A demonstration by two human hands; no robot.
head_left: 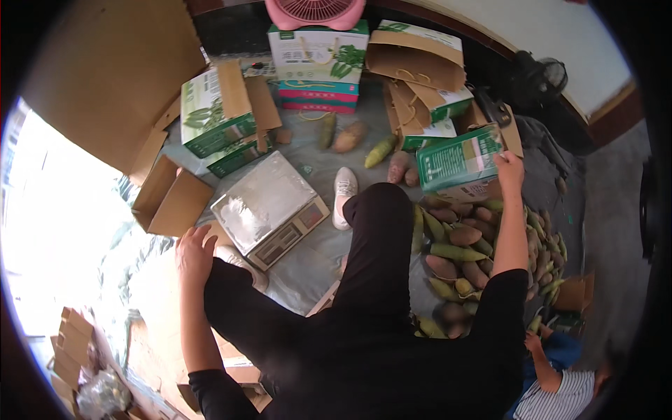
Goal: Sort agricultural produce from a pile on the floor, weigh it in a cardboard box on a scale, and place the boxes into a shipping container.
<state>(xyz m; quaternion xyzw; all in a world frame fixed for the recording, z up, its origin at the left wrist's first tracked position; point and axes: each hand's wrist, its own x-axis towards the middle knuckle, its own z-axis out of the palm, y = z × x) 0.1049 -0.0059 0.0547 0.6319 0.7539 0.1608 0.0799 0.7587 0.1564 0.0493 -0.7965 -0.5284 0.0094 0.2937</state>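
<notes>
My right hand (510, 172) is closed on the edge of a green-and-white carton (458, 164), which is tilted beside the vegetable pile. Brown potato-like tubers and long green vegetables make up that pile (462, 255), just below the carton and under my right forearm. By my left knee is my left hand (194, 256), fingers apart and nothing in it. A weighing scale (266, 203) with a silver platform stands on the floor between that hand and my white shoe (344, 196).
Printed cartons (217, 112) stand at the far left. More open cartons (420, 63) lie at the far right. A pink fan (315, 10) tops a white-green carton (318, 56); loose tubers (348, 136) lie before it. At the lower right, another person in a striped shirt (560, 395) reaches toward the pile.
</notes>
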